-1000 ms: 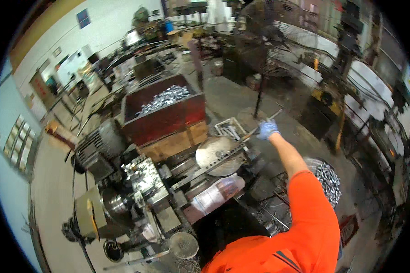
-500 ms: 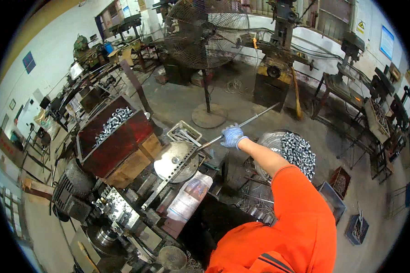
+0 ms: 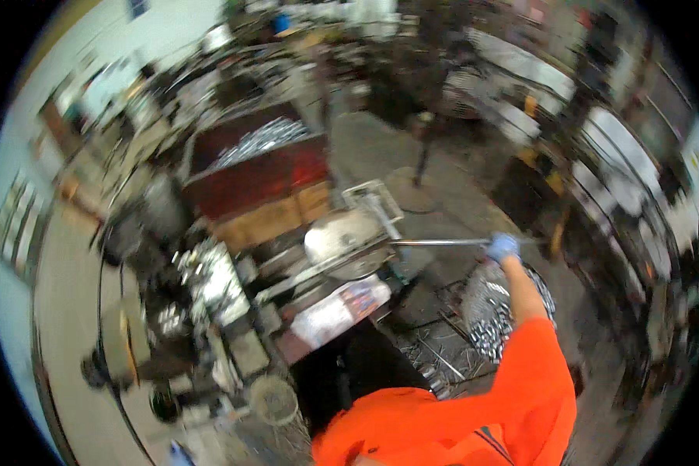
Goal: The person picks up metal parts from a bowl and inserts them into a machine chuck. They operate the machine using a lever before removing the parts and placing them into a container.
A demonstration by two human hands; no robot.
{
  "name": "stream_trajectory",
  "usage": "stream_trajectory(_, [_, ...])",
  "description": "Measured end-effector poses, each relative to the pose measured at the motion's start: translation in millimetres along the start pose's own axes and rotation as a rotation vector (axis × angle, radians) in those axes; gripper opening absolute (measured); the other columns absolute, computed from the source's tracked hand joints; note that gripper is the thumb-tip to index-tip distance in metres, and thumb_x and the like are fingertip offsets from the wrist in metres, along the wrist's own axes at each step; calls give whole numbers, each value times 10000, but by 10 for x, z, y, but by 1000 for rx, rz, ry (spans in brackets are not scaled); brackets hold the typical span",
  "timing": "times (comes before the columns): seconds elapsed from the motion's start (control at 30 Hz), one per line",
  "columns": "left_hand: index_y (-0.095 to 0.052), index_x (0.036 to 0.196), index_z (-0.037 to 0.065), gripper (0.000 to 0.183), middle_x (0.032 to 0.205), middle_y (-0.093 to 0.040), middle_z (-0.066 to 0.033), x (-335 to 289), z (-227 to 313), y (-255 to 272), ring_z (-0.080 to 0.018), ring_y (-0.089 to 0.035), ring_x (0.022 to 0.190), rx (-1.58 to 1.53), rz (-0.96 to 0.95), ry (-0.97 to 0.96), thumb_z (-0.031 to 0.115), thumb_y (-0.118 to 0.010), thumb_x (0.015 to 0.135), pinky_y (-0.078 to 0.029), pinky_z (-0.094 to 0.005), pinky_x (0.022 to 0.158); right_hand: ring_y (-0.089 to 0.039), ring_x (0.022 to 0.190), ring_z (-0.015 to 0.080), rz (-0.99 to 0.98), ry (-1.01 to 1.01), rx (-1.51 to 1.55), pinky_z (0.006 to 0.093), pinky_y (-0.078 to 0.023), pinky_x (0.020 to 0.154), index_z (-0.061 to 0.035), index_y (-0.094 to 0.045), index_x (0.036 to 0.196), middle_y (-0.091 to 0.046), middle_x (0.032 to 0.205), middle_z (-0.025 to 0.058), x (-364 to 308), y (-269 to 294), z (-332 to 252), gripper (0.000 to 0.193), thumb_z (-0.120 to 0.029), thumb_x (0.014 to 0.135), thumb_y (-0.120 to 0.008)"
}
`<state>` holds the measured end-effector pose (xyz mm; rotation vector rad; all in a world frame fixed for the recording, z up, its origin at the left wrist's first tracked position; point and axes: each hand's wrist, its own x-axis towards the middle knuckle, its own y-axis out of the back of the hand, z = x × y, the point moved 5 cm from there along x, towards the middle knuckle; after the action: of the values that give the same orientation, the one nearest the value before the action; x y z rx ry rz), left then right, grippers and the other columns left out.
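1. No words, numbers or signs can be read.
2. The white bag [image 3: 326, 317] bears coloured print, too blurred to make out.
3. The small blue panel [image 3: 137, 8] on the far wall is too blurred to show any lettering.

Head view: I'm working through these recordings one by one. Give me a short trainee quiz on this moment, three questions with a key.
1. True or false: the right hand has nothing in its grip.
2. What colour is the large open bin that holds shiny metal pieces? A) blue B) dark red C) white
3. Fill in: in the picture, the round container with small metal parts stands to the ____ of that bin.

Key
1. False; it is closed around a long metal rod.
2. B
3. right
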<state>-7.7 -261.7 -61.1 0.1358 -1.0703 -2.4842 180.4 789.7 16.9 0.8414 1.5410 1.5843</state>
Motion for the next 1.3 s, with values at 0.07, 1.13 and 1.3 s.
stream_trajectory(0.07, [-416,654,170,384,517,-333,42,297,-356,-81,-55,-315,451,-344,80,179,456,-475,903,-282,-250,405,-558,994,358,40,13,-35,431,-437,865,-54,-659,944,-613,1023,205,13,-225,264,489,-486,719,-625])
stream_trajectory(1.13, [-554,822,-46,148,612,-605,-125,-2,715,-940,-186,-554,413,-1016,576,448,99,-583,823,-464,-299,371,-596,935,369,-50,-147,-73,405,-476,820,21,-642,902,-619,958,252,-702,-745,1261,470,-314,577,-700])
stream_trajectory(1.3, [-543,821,-31,115,617,-603,-119,-3,746,-933,-180,-563,433,-979,598,418,80,-572,817,-464,-288,386,-600,914,372,-22,-142,-50,409,-476,816,14,-645,890,-622,941,252,-769,-725,1238,459,-310,570,-704])
